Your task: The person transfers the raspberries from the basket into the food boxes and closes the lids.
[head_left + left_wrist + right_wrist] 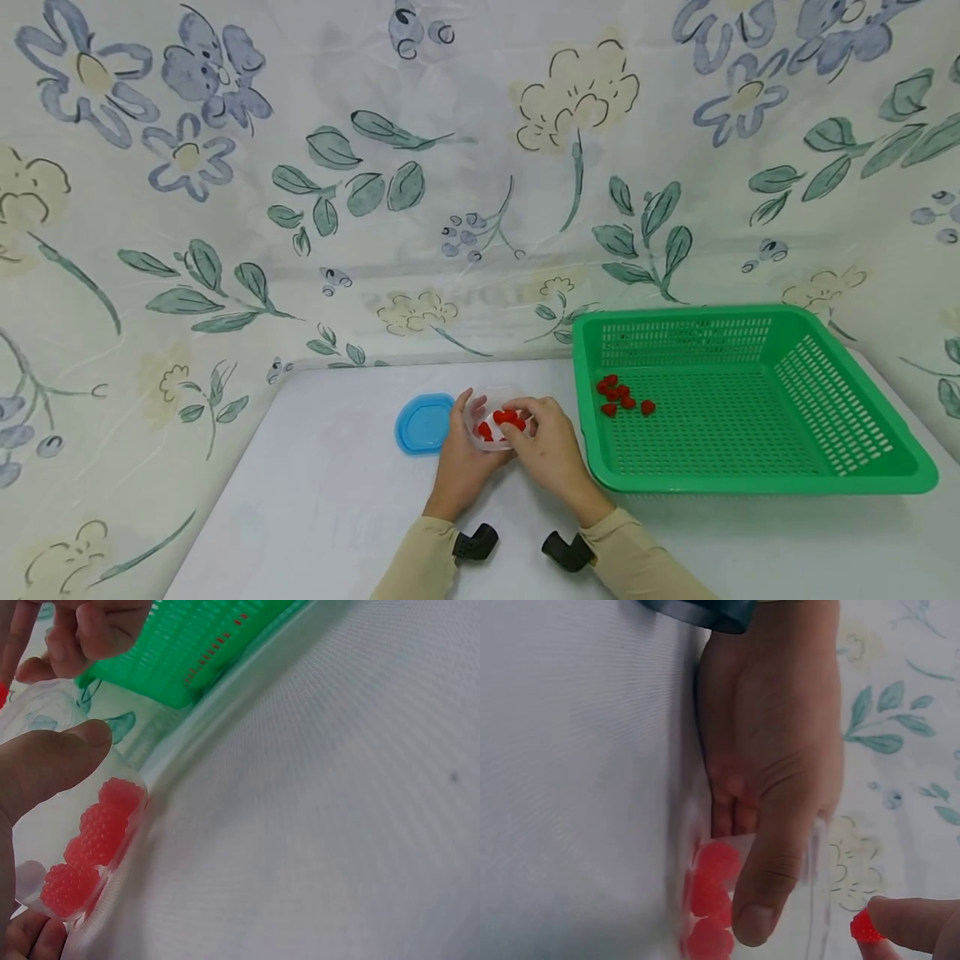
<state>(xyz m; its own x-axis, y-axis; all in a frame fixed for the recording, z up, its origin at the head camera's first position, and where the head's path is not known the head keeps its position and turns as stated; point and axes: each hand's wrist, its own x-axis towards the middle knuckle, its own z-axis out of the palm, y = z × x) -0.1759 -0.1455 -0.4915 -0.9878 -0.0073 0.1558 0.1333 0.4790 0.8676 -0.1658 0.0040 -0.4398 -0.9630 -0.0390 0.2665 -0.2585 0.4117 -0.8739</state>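
Observation:
My left hand (pixel 459 471) grips a small clear plastic container (pixel 45 802), thumb along one side and fingers round the other. Several red raspberries (pixel 103 832) lie on its bottom, showing through the clear wall in both wrist views. Over the container's opening, my right hand (pixel 553 447) pinches one raspberry (pixel 866 927) between thumb and fingertip. A blue lid (pixel 423 425) lies on the table just left of the left hand.
To the right of the hands stands a large green plastic basket (pixel 750 484), with several raspberries (pixel 627 402) near its left wall. A white-covered table (pixel 315 492) lies beneath. Behind it hangs a flower-patterned cloth (pixel 480 317).

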